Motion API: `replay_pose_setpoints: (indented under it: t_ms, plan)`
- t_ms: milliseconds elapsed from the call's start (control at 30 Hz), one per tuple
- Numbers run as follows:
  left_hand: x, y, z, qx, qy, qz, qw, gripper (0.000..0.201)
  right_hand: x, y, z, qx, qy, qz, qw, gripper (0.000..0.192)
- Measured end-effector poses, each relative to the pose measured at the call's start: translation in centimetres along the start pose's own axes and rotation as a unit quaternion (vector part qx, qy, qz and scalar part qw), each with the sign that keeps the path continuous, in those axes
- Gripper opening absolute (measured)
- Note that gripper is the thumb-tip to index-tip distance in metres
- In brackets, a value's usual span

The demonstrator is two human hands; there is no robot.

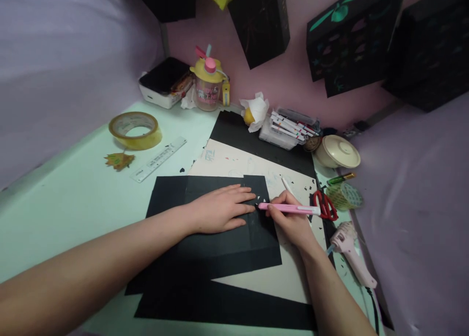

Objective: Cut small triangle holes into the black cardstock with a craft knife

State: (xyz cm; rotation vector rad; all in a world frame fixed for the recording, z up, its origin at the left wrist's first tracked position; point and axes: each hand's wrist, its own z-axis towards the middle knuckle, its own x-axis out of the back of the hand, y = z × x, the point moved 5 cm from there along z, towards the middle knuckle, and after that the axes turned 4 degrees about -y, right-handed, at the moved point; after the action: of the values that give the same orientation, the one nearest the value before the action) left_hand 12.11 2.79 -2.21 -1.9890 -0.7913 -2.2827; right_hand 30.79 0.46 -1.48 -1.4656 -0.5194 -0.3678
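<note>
My left hand point(222, 209) lies flat on a sheet of black card point(212, 248), fingers spread, pressing on it. In my right hand point(293, 226) is a pink pen-style craft knife point(286, 208), pinched near its front end. Its tip meets the card just beyond my left fingertips. A few small white gaps point(261, 199) show in the card close to the tip. Under the card is a white board point(293, 282) with black edges and faint scribbles. A slim white pen-like stick point(289, 187) shows just behind my right hand.
Red-handled scissors point(325, 206), a pink glue gun point(351, 253) and a cream lidded bowl point(337, 153) stand right. A tape roll point(135, 131), leaf point(119, 161) and ruler point(159, 159) lie left. Behind are a cup point(208, 87) and a marker box point(284, 131). Black boxes point(260, 28) hang above.
</note>
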Motion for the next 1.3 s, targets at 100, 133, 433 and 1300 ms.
replay_pose_setpoints:
  t_ms: [100,133,433,1300]
  plan:
    - [0.0,-0.1,-0.1,0.003,0.004,-0.001,1.000,0.041,0.4,0.3,-0.2,-0.008,0.043,0.025,0.999,0.016]
    - [0.0,-0.1,-0.1,0.004,0.005,-0.002,1.000,0.041,0.5,0.3,-0.3,-0.007,0.059,0.032,0.998,0.016]
    - [0.0,-0.1,-0.2,0.000,0.028,-0.002,1.000,0.042,0.0,0.3,-0.5,-0.003,0.101,0.100,0.990,0.013]
    - [0.0,0.0,-0.1,-0.011,0.027,0.032,0.999,0.041,-2.5,-1.9,-2.2,-0.014,0.202,-0.053,0.978,0.019]
